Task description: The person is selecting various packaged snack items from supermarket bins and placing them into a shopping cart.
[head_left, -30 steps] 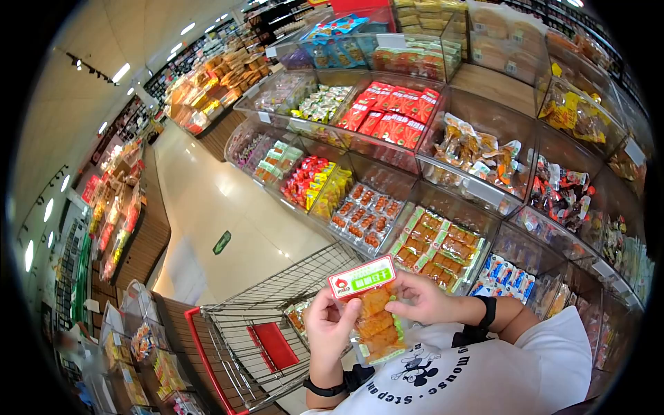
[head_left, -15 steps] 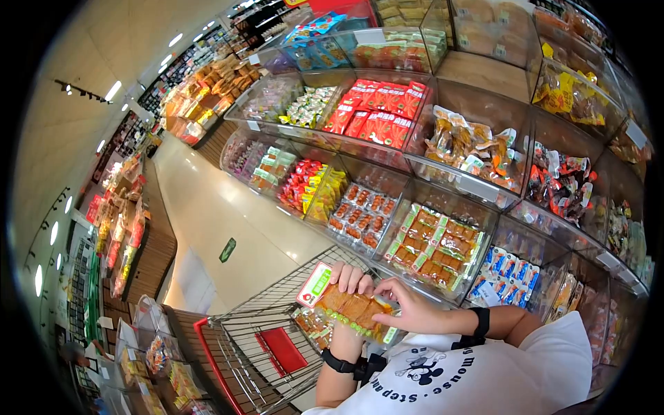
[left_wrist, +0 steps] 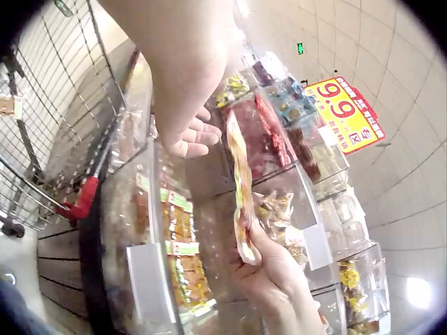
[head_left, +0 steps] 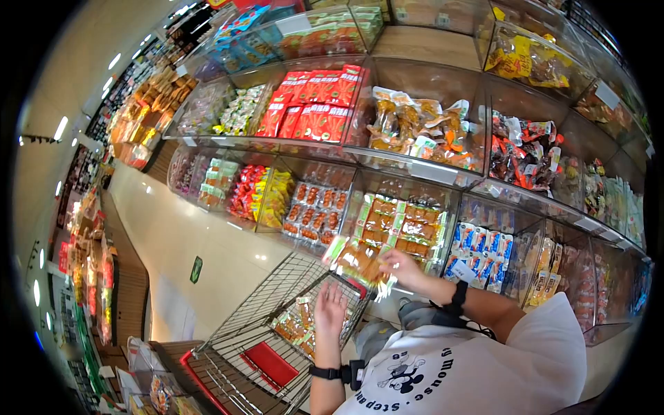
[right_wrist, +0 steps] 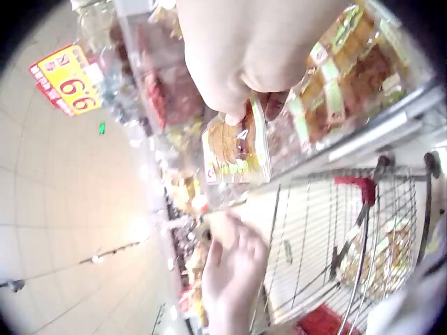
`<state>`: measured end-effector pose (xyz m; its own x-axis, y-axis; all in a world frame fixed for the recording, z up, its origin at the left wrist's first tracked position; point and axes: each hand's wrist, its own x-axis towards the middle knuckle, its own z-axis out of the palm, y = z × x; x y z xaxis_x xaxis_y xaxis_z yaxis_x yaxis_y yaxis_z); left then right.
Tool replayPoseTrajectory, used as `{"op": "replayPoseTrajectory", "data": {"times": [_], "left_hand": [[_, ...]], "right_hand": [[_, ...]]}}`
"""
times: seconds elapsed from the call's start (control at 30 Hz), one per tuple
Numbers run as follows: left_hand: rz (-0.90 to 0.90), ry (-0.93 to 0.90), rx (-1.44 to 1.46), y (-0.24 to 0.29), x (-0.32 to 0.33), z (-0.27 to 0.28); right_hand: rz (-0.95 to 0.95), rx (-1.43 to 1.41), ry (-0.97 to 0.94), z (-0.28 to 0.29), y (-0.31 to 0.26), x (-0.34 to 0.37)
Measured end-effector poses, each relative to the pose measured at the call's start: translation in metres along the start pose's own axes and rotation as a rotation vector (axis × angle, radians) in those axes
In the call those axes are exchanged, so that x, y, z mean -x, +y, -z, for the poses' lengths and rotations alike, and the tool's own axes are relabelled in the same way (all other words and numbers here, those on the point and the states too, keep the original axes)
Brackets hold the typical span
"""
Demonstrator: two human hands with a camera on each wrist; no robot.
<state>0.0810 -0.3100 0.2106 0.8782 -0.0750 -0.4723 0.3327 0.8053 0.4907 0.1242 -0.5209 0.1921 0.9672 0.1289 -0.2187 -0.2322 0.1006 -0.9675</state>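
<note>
A flat clear snack packet (head_left: 358, 261) with brown-orange pieces inside and a pale label hangs in front of the shelf bins. My right hand (head_left: 404, 271) pinches one end of it, thumb against fingers, as the right wrist view also shows on the packet (right_wrist: 234, 150). Seen edge-on in the left wrist view, the packet (left_wrist: 241, 181) stands out from the right hand (left_wrist: 272, 279). My left hand (head_left: 330, 308) is off the packet, fingers loosely extended above the shopping cart. Similar packets (head_left: 297, 326) lie in the cart.
The wire shopping cart (head_left: 259, 294) with a red handle stands at the left front. Clear bins of snacks rise ahead, including one with matching packets (head_left: 418, 228) and one with red packets (head_left: 311, 114). Another display (head_left: 124, 277) lines the aisle at left.
Both hands held the packet earlier, and it was turned over sideways. Now the left hand has let go and the right hand has carried it forward toward the bins. The view has shifted right.
</note>
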Motion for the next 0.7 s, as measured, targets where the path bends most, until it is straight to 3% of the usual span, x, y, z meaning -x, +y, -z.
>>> {"op": "replayPoseTrajectory", "data": {"times": [0.1,0.13,0.23,0.33,0.43,0.47,0.57,0.6,0.7], "left_hand": [[0.003,0.084,-0.048,0.001,0.026,0.033],[0.003,0.101,-0.050,0.001,0.036,0.044],[-0.008,0.186,-0.034,0.001,0.062,0.069],[-0.017,0.280,-0.011,-0.002,0.078,0.089],[-0.021,0.291,-0.013,-0.003,0.084,0.090],[-0.021,0.281,-0.020,-0.001,0.086,0.089],[-0.016,0.283,-0.015,0.004,0.086,0.088],[-0.022,0.297,-0.022,0.004,0.086,0.086],[-0.031,0.260,-0.043,0.006,0.087,0.088]], "right_hand": [[-0.078,0.064,0.152,0.037,0.022,-0.035],[0.036,0.065,0.197,0.049,0.058,-0.053],[0.062,0.354,0.280,0.063,0.045,-0.067],[0.560,1.054,0.253,0.064,0.032,-0.072],[0.702,1.325,-0.213,0.050,0.032,-0.070],[0.676,1.503,-0.290,0.044,0.050,-0.071],[0.685,1.626,-0.363,0.034,0.060,-0.068],[0.587,1.602,-0.394,0.033,0.069,-0.073],[0.558,1.497,-0.321,0.030,0.074,-0.077]]}}
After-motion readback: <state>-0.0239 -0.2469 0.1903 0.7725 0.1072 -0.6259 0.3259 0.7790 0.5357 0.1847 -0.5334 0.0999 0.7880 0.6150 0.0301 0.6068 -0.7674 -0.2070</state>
